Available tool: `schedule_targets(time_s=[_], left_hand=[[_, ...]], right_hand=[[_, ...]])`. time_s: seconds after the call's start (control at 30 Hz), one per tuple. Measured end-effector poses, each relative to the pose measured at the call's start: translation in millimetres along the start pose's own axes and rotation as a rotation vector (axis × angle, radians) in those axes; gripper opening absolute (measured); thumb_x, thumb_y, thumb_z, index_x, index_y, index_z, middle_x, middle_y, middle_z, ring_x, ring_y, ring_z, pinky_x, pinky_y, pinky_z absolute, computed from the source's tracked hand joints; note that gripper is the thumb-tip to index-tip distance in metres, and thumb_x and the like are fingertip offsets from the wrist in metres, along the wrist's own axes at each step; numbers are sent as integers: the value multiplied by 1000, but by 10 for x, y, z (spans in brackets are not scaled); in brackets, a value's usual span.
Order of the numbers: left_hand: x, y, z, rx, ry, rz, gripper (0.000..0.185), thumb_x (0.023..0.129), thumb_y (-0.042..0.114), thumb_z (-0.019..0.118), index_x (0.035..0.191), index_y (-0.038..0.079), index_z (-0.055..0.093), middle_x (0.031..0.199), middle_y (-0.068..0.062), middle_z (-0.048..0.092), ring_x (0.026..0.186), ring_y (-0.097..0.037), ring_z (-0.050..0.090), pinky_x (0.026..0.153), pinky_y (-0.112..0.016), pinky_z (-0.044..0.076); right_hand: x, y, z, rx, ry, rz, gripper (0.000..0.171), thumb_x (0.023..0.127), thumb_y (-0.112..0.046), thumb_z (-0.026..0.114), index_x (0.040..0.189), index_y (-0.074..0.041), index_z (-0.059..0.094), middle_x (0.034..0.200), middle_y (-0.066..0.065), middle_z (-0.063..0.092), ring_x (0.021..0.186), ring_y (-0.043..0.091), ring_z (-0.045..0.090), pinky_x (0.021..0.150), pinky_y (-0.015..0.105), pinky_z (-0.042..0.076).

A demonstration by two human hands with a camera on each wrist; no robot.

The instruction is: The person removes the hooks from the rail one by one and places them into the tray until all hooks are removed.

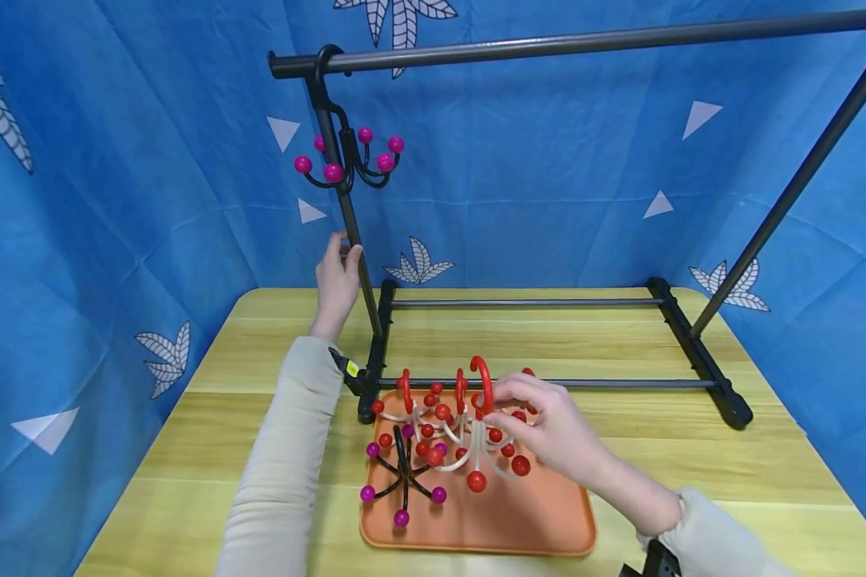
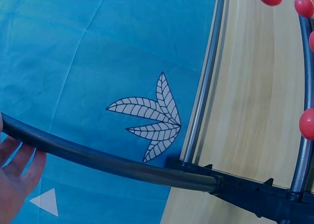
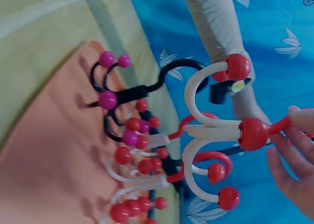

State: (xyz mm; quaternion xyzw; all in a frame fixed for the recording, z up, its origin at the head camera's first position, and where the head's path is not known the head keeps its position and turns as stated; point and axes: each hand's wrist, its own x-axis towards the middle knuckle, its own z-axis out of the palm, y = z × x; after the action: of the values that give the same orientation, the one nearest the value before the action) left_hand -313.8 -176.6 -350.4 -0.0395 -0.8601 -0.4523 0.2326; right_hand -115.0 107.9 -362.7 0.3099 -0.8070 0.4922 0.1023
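Observation:
My right hand point(image 1: 548, 417) pinches the red hook of a white multi-arm hanger point(image 3: 208, 128) tipped with red balls, held above an orange tray point(image 1: 527, 521). My left hand point(image 1: 337, 280) holds the left post point(image 2: 105, 162) of a dark metal rack, its fingers around the tube. High on the rack's top bar point(image 1: 548, 48), at the left end, hangs a black multi-arm hanger point(image 1: 349, 148) with magenta balls. A similar black hanger point(image 1: 406, 473) stands hook-up at the tray's left. Behind it are two more red-and-white hangers point(image 1: 407, 393), partly overlapped by the one I hold.
The rack's right post point(image 1: 794, 204) slants down to a black foot point(image 1: 700, 357). Two low rails point(image 1: 527, 302) join its feet across the wooden table point(image 1: 188, 465). A blue patterned cloth point(image 1: 534, 160) closes off the back and sides.

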Motion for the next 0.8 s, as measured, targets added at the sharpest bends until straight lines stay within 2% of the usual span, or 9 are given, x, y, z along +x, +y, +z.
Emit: schedule_targets(time_s=[0.17, 0.3, 0.47, 0.53, 0.6, 0.7, 0.77, 0.8], left_hand=[[-12, -9, 3, 3, -7, 9, 36, 95, 34, 40, 122, 10, 45, 106, -16, 60, 90, -29, 59, 71, -42, 46], [-12, -5, 9, 6, -17, -9, 38, 95, 36, 39, 122, 10, 45, 107, -15, 59, 91, -28, 58, 71, -41, 47], [-5, 10, 10, 10, -22, -31, 39, 95, 37, 38, 123, 10, 44, 109, -15, 59, 93, -28, 58, 73, -42, 47], [-5, 9, 12, 11, -26, -39, 39, 95, 37, 38, 124, 11, 44, 110, -15, 59, 93, -28, 58, 73, -42, 47], [-8, 3, 14, 6, -26, -40, 40, 95, 37, 39, 124, 11, 44, 110, -15, 59, 92, -28, 58, 73, -42, 47], [-8, -5, 14, -1, -17, -24, 39, 94, 37, 39, 123, 11, 45, 108, -15, 59, 90, -28, 58, 72, -42, 46], [-5, -9, 13, -6, -5, -7, 39, 94, 36, 40, 121, 10, 46, 106, -15, 60, 88, -29, 58, 71, -42, 46], [-5, -11, 13, -7, 1, -1, 38, 94, 36, 40, 120, 9, 46, 106, -16, 60, 87, -29, 58, 70, -42, 46]], right_hand=[[-101, 86, 112, -9, -6, 70, 10, 79, -12, 70, 87, -18, 66, 89, -10, 62, 80, 4, 62, 68, 25, 52], [-188, 181, 196, -27, 3, 84, 11, 79, -11, 71, 86, -18, 66, 89, -10, 63, 79, 5, 61, 68, 27, 52], [-300, 325, 321, -113, -7, 5, 15, 76, -6, 72, 86, -15, 66, 91, -4, 65, 83, 10, 61, 69, 28, 51], [-340, 374, 363, -145, 2, -9, 17, 74, -5, 73, 85, -14, 66, 91, -5, 65, 85, 9, 62, 77, 34, 51], [-379, 414, 401, -142, 21, -22, 18, 73, -4, 73, 85, -15, 65, 90, -5, 65, 86, 8, 62, 78, 35, 51], [-423, 458, 438, -129, 38, -45, 20, 73, -3, 73, 86, -16, 65, 89, -5, 66, 84, 7, 61, 76, 33, 51], [-456, 487, 462, -109, 37, -64, 20, 74, -2, 72, 87, -16, 64, 90, -3, 65, 81, 9, 61, 67, 26, 51], [-472, 495, 472, -106, 36, -69, 21, 74, -2, 72, 87, -16, 64, 90, -4, 65, 80, 10, 61, 66, 26, 51]])
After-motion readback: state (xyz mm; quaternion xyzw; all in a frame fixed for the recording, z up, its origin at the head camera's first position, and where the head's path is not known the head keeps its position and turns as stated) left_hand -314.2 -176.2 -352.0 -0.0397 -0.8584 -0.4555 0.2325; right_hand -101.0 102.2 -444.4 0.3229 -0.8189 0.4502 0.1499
